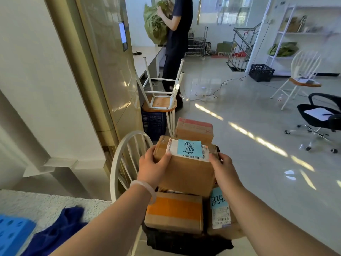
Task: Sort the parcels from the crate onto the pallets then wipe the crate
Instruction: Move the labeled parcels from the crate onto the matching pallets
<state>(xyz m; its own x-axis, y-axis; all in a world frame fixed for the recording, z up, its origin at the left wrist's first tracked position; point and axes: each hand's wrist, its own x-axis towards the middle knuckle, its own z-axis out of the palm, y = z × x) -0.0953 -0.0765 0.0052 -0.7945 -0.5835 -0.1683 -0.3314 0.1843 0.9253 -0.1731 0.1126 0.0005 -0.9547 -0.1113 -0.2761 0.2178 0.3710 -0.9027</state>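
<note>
Nearest, at lower left, a blue pallet (13, 235) lies with a blue cloth (60, 231) just beside it, and a black crate (184, 242) holds an orange-taped box (175, 211) and a parcel (219, 207) with a blue note. Over these, both hands grasp a brown box (186, 172) with a blue label on top: the left hand (153, 169) curls round its left end and the right hand (225, 170) clasps its right end; whether it rests on the parcels below I cannot tell. Beyond sits another box (194, 129), then an upturned chair (160, 89), and farther off a person (177, 43) holds a green bag (155, 24).
</note>
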